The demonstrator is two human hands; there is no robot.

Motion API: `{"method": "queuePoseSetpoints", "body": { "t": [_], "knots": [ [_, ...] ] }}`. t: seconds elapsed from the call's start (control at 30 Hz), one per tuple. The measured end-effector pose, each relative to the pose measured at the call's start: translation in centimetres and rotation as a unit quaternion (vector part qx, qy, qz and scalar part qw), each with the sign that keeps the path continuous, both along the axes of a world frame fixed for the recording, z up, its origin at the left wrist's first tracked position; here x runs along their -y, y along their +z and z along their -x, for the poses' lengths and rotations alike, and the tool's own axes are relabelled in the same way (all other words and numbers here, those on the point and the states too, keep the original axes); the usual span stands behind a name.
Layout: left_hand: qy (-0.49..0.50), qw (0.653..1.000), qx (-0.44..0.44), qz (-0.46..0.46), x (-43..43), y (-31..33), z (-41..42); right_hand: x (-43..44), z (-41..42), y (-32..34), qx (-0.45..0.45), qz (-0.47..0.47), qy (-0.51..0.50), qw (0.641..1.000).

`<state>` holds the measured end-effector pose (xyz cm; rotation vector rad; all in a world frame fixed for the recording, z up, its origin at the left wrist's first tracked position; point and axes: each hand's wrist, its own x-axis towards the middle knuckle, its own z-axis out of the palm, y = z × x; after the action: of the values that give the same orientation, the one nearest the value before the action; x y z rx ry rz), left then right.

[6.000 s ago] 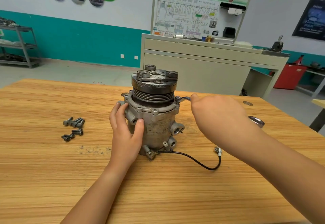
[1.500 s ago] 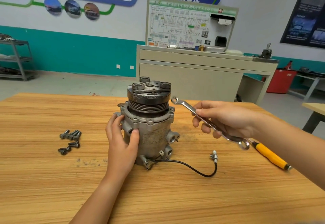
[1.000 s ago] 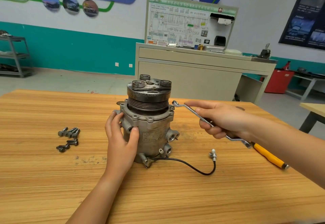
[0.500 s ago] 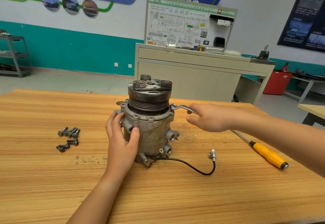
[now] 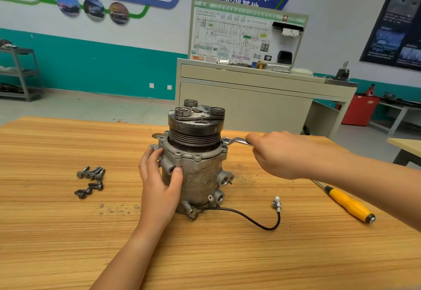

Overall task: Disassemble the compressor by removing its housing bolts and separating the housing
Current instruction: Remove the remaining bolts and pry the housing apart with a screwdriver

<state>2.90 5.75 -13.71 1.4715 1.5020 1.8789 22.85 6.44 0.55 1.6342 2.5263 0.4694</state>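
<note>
The pale striped wooden table (image 5: 68, 255) fills the foreground, and the left forearm reaches up across it from the bottom edge. The left hand (image 5: 159, 182) is wrapped on the near left side of the grey cast-metal compressor (image 5: 200, 175) — fingers curled round a lug at the housing flange, thumb pressed to the front wall beside the worn label.

The compressor stands upright near the middle of the table, its dark grooved pulley and clutch plate on top. A thin black cable (image 5: 250, 218) runs from a clip at its base and loops right across the wood to a small pale connector. Further right lies a yellow-handled screwdriver (image 5: 348, 205), its shaft passing under the right forearm. Dark specks of grit (image 5: 116, 209) dot the wood left of the compressor's base.

Well to the left lie loose dark steel bolts (image 5: 91, 180) — a tight cluster with a few below it.

The right hand (image 5: 284, 155) closes on the shaft of a silver ring wrench (image 5: 237, 140); its ring end sits on the right corner of the flange, hiding what is beneath.

Beyond the table stands a beige metal cabinet (image 5: 250, 107) with a white wiring-diagram board (image 5: 239, 37) on it, a grey metal shelf rack (image 5: 18, 73) far left and a red bin (image 5: 360, 109) far right.
</note>
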Motion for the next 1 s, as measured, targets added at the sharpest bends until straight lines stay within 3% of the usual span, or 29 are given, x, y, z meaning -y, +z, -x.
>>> {"method": "queuePoseSetpoints", "body": {
  "t": [0.23, 0.63, 0.83, 1.0],
  "knots": [
    [-0.005, 1.000, 0.000, -0.002, 0.2, 0.1, -0.1, 1.1, 0.3, 0.8, 0.103, -0.110, 0.004, 0.989],
    [0.004, 1.000, -0.006, -0.003, 0.0, 0.1, -0.1, 4.7, 4.9, 0.8, 0.124, -0.008, -0.097, 0.987],
    [0.008, 1.000, -0.007, -0.003, 0.0, 0.1, -0.2, 4.8, 5.9, 0.2, 0.229, -0.005, -0.061, 0.971],
    [0.004, 1.000, -0.012, -0.001, 0.0, 0.2, -0.1, 4.8, 5.7, 1.0, 0.242, -0.010, -0.040, 0.969]
  ]
}}
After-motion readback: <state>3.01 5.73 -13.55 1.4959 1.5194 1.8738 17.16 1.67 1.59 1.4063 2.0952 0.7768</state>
